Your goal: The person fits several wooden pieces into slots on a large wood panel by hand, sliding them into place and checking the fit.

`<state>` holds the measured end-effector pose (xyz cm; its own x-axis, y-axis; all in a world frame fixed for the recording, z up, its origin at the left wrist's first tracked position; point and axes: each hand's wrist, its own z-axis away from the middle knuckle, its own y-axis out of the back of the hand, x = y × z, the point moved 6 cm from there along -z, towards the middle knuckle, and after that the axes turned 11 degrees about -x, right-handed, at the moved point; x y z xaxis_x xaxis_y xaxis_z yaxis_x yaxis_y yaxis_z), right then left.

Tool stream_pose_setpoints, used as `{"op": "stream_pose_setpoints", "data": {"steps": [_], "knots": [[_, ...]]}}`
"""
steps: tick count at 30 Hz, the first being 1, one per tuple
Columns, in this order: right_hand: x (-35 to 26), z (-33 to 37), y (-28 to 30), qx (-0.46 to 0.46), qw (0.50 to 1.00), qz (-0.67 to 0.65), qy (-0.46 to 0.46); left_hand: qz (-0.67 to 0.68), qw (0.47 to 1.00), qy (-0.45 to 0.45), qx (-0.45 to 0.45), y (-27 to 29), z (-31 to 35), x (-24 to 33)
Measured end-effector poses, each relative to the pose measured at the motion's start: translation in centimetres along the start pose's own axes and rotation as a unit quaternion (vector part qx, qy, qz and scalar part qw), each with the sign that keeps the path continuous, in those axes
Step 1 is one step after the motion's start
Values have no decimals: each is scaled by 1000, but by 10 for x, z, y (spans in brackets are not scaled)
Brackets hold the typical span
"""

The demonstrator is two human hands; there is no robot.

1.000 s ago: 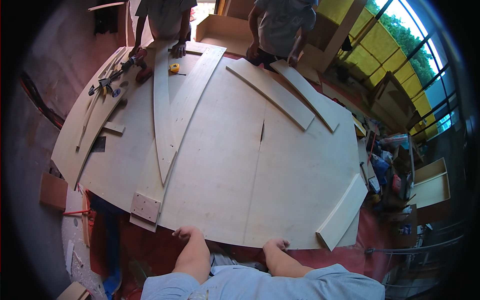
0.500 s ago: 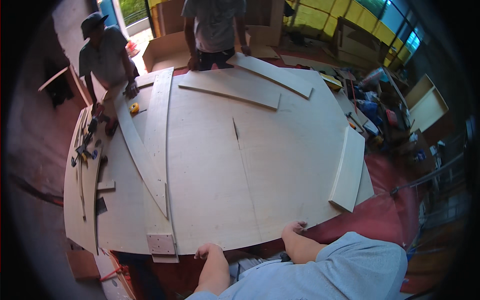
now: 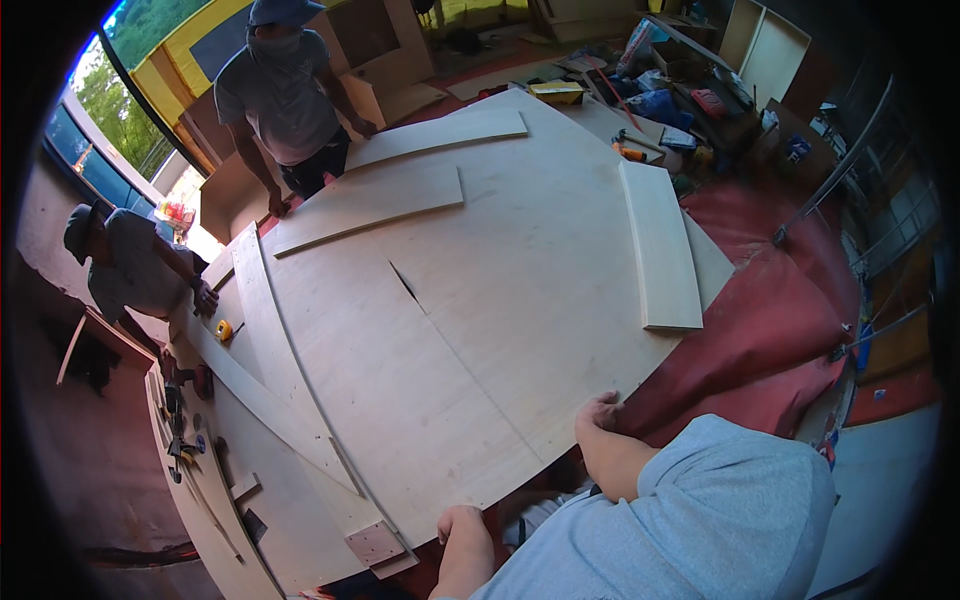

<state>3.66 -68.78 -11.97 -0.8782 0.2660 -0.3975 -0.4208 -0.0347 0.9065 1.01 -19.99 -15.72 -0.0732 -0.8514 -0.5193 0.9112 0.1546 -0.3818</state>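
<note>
A large pale plywood sheet (image 3: 520, 310) lies in front of me, with a dark slit and a faint line across it. At its near edge my left hand (image 3: 459, 521) is closed, its fingers curled over the rim and partly hidden. Farther right along that edge, my right hand (image 3: 600, 408) also grips the sheet, fingers bent at the rim. Between my left hand and the far left runs a long wooden strip (image 3: 290, 340), ending in a small square block (image 3: 375, 543) with screw heads. A loose narrow board (image 3: 260, 385) slants against this strip.
Two loose boards (image 3: 370, 212) (image 3: 440, 138) lie toward the far side, and another board (image 3: 660, 245) at the right. Two people (image 3: 280, 95) (image 3: 135, 255) stand across the sheet; the left one touches a drill (image 3: 200, 380). A yellow tape measure (image 3: 226, 329) and clamps (image 3: 180, 435) lie nearby. Clutter (image 3: 680, 100) fills the far right.
My view has turned to the right and tilted, so the sheet and people appear shifted left. Both my hands stay at the near edge.
</note>
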Motion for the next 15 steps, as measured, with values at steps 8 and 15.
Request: {"op": "stream_pose_setpoints", "data": {"steps": [8,15], "knots": [[-28,35,45,-76,996,2,-35,-17,997,33,-61,-9,-12,-2],[-25,30,29,-51,999,-9,-8,58,992,35,-107,-11,-37,-5]]}}
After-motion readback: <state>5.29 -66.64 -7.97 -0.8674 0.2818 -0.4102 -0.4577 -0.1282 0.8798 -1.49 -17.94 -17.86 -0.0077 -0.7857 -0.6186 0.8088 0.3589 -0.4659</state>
